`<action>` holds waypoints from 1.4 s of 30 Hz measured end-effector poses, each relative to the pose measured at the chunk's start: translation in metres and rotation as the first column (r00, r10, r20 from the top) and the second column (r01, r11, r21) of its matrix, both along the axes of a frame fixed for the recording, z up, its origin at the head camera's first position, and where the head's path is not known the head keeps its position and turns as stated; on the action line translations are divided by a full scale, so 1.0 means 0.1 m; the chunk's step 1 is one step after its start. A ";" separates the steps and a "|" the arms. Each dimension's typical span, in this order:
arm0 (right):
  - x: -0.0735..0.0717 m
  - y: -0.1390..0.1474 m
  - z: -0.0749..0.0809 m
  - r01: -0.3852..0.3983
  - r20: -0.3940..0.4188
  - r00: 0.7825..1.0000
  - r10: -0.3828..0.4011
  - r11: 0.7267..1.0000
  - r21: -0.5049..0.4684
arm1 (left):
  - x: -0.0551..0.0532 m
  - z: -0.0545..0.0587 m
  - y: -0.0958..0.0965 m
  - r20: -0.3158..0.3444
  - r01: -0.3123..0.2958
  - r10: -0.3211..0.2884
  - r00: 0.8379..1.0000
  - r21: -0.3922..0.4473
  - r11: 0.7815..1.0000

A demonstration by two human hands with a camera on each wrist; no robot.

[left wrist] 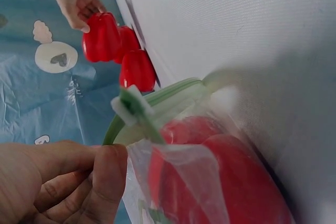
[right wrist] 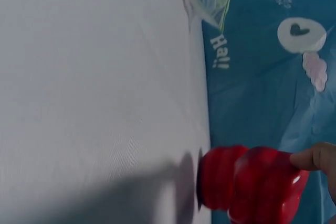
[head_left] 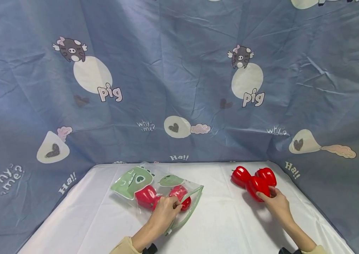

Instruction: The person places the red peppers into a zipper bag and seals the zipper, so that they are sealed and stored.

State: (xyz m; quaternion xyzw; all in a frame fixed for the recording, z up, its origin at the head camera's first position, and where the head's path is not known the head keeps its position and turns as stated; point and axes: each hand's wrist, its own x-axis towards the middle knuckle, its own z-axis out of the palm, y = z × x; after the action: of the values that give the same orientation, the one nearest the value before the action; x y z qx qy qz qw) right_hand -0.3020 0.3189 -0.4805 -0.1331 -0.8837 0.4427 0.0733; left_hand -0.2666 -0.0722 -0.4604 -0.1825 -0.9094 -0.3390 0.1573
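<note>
With my left grip (head_left: 164, 211) I pinch the mouth of a clear plastic zip bag with green cartoon print (head_left: 163, 188), close to its green zip edge (head_left: 194, 210); I judge this hold is meant to stop the soft film collapsing over the opening. Glossy red bell peppers (head_left: 145, 197) lie inside, showing through the film, and their weight probably anchors the bag; I cannot count them surely, since my grip hides some. My right grip (head_left: 276, 201) grasps another glossy red bell pepper (head_left: 257, 188) by its near side, holding it in the air above the cloth. Just behind it sit a red pepper on the left (head_left: 240, 176) and a red pepper on the right (head_left: 266, 175), close together, perhaps so that one reach serves for both. They and the bag rest on a worktop covered in white cloth (head_left: 220, 218), faintly creased. Beyond hangs a wrinkled blue curtain (head_left: 179, 88) printed with pigs, hearts and lettering, wrapping round the sides, so I see nothing of the room past it.
</note>
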 end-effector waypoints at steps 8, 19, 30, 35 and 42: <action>0.08 -0.23 0.08 -0.086 -0.026 0.996 0.086 0.996 0.010 | -0.01 0.01 -0.01 0.003 -0.003 0.003 1.000 0.012 1.000; 0.15 -0.64 0.02 -0.188 -0.065 0.980 0.186 0.982 -0.031 | -0.01 0.00 0.01 0.000 -0.013 0.013 1.000 0.002 1.000; 0.20 -1.04 0.01 -0.253 -0.108 0.964 0.244 0.964 -0.076 | -0.01 0.00 0.00 -0.005 -0.016 0.016 1.000 -0.012 1.000; 0.24 -1.20 0.00 -0.282 -0.103 0.957 0.272 0.955 -0.091 | -0.01 0.00 0.00 -0.023 -0.010 0.010 1.000 -0.010 1.000; 0.27 -1.37 -0.04 -0.358 -0.079 0.932 0.352 0.930 -0.080 | 0.00 0.01 -0.01 -0.009 0.001 -0.002 1.000 -0.020 1.000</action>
State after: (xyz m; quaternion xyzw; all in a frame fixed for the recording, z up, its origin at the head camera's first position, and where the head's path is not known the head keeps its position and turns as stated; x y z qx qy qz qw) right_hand -0.2750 0.1817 -0.4841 0.0399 -0.8687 0.4935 0.0138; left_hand -0.2663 -0.0728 -0.4594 -0.1864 -0.9119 -0.3292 0.1595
